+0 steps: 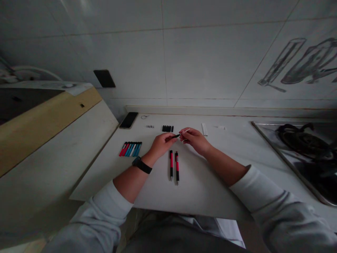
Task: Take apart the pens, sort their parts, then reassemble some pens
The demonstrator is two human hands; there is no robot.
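Note:
My left hand [160,145], wearing a black wristband, pinches a small black pen grip [176,135]. From the other side my right hand [197,141] pinches a thin white ink refill [186,131]. The refill's lower end meets the grip or lies right at it; how far in it sits I cannot tell. Two red and black pens [171,165] lie side by side on the counter below my hands. Several black pen grips [167,128] stand in a row just beyond my left hand. Beyond my right hand lie white refills [204,129].
Red, blue and white pen barrels [130,149] lie in a row at the left. Further back are small springs [150,127], a phone [129,120] and a thin ring [144,116]. Small pale parts [221,128] lie right of the refills. A gas stove [308,147] borders the counter [210,189].

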